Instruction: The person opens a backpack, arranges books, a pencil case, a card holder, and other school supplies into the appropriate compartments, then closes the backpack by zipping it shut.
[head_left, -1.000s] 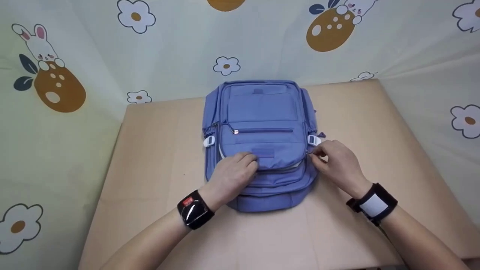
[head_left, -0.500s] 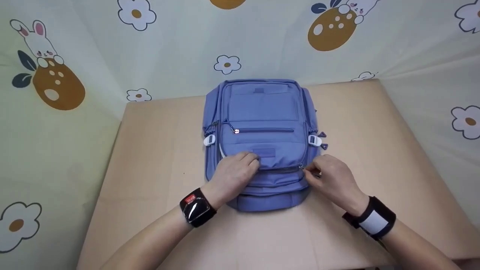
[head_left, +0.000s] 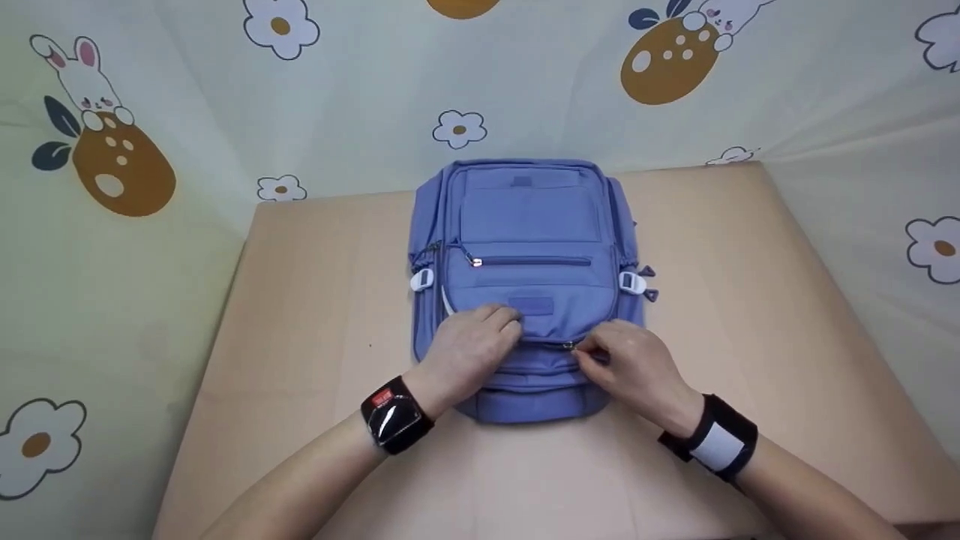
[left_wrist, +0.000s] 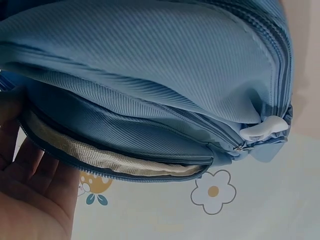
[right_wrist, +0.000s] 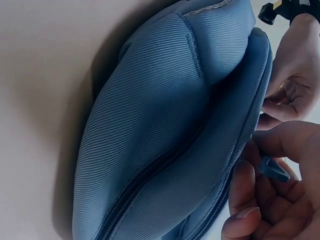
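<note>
A blue backpack (head_left: 529,214) lies front side up on the board. My left hand (head_left: 474,346) holds the edge of its front pocket near the middle, thumb on one side and fingers on the other. In the left wrist view the pocket's parted zipper edge shows cream lining (left_wrist: 100,156) beside that hand. My right hand (head_left: 637,366) pinches a zipper pull at the pocket's lower edge, right of the left hand. The blue triangular tab (right_wrist: 274,170) of this pull shows among the right fingers in the right wrist view.
White strap buckles (head_left: 422,280) sit on both sides of the bag. Triangular pull tabs (head_left: 650,295) stick out at its right side. The tan board (head_left: 315,300) spreads around it, with a printed cloth (head_left: 360,97) rising behind and beside it.
My right hand has drawn the zipper pull down from the bag's right side, round the corner, and leftward along the pocket's lower edge. The left hand has kept its hold.
</note>
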